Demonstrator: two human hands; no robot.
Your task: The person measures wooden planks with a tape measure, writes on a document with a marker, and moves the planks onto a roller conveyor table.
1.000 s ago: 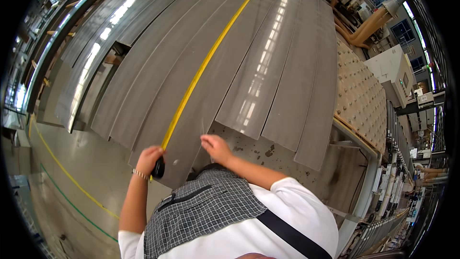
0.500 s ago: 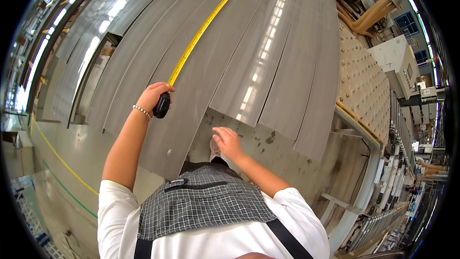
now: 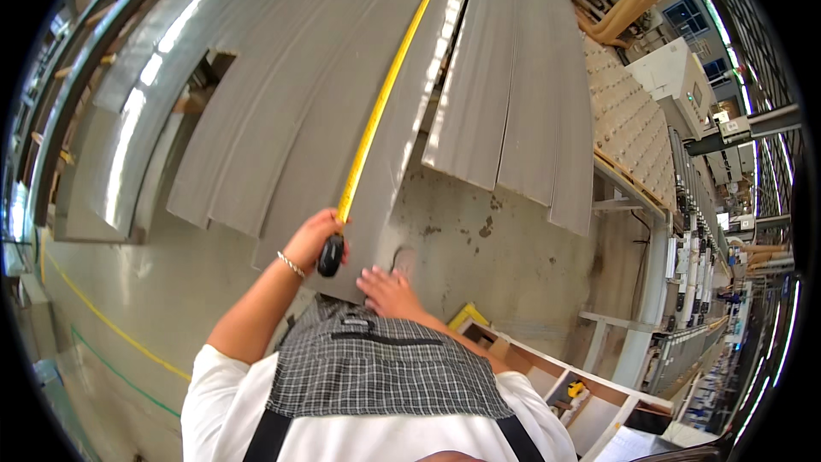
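Observation:
My left hand (image 3: 315,238) grips the black case of a tape measure (image 3: 330,258). The tape's yellow blade (image 3: 382,111) is pulled out far ahead, running lengthwise over a long grey panel (image 3: 329,145) to the top of the view. My right hand (image 3: 391,293) has its fingers stretched out, with the fingertips at the near end corner of that same panel, close to my apron. It holds nothing that I can see. The blade's far end is out of view.
More long grey panels (image 3: 530,94) lie side by side to the right, with a studded table (image 3: 629,120) beyond them. Behind me at the lower right is a white compartmented cart (image 3: 590,411) with a yellow tool in it. A grey cabinet (image 3: 676,85) stands far right.
The panel under the tape has come nearer to me and apart from the panels on its right. My left hand moved right and nearer with the tape measure; my right hand has reached the panel's end.

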